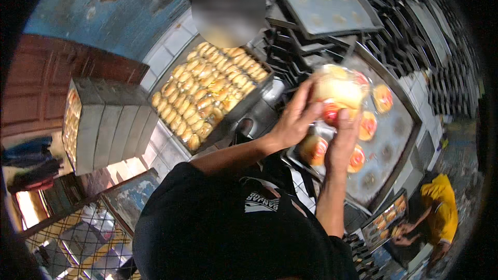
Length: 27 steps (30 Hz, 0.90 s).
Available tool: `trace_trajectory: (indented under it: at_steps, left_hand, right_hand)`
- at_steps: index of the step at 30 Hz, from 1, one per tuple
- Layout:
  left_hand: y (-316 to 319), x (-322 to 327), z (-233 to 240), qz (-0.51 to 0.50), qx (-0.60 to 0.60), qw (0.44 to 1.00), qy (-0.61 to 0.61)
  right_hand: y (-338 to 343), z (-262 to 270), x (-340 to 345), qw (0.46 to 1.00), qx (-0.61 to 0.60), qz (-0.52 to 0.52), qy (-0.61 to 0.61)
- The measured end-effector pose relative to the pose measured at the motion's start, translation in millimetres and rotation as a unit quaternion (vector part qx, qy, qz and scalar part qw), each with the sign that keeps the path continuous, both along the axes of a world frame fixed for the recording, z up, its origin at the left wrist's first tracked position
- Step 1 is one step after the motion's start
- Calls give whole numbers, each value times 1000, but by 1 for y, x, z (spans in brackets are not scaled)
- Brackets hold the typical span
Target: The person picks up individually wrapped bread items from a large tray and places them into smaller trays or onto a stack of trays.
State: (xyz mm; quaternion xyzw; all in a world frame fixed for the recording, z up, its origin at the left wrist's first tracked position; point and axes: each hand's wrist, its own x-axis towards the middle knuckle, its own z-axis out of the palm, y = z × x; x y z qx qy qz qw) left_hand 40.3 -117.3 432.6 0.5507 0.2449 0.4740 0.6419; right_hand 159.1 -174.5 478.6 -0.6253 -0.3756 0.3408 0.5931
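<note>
Between my left hand [293, 118] and my right hand [344, 136] are pale round buns [338, 89] with red swirl topping. Clear plastic seems to wrap them, but motion blur hides the detail. My left fingers press their near left side, and my right thumb lies across the front. Behind and below them is a large metal baking tray [393, 179] with dark round baking marks. Several loose red-swirled buns [383, 98] rest on it. Left of my right wrist, another red-topped bun [314, 149] lies over a smaller tray, partly hidden by my hand.
On the left stands a deep metal box [249, 103] filled with rows of glossy packed bread. Beyond it is a stack of metal boxes [120, 124]. Another baking tray [323, 4] lies at the top, beside stacked trays [428, 39]. A person in yellow [443, 206] handles buns at lower right.
</note>
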Motion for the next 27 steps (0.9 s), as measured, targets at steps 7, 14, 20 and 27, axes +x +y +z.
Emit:
trace_trajectory:
  at_steps: [7, 14, 20, 27]
  left_hand:
    - [39, -161, -90, 126, -177, 975, 43]
    - [65, -113, -16, -21, -146, 989, 3]
    - [92, 61, 30, -182, 92, 978, 35]
    - [176, 221, -17, -510, 231, 780, 279]
  right_hand:
    - [90, -90, -154, 986, -67, 133, 73]
    - [72, -41, -77, 992, -94, 76, -34]
    - [41, 27, 40, 960, 65, -136, 235]
    - [59, -67, 92, 844, 215, -313, 379]
